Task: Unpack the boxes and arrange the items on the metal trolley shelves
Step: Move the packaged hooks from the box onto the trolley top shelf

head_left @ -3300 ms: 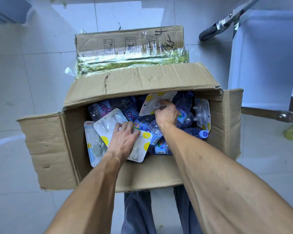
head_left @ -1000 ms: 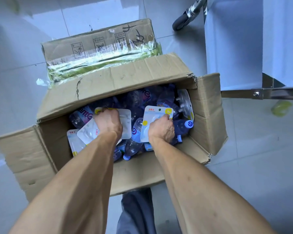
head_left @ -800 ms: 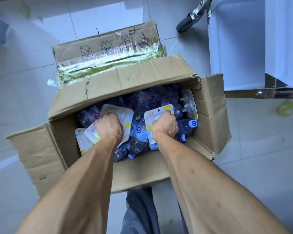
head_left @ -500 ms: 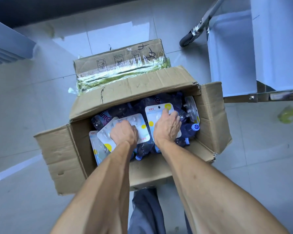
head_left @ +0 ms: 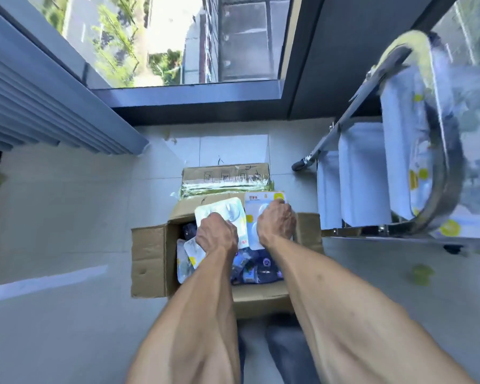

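Bright daylight from the window (head_left: 178,40), floor (head_left: 53,217) glare, fisheye edges, motion-blurred trolley (head_left: 427,151).

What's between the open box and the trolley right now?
In the head view, only bare floor tile separates the box from the trolley; the box's right flap comes close to the trolley's lower rail.
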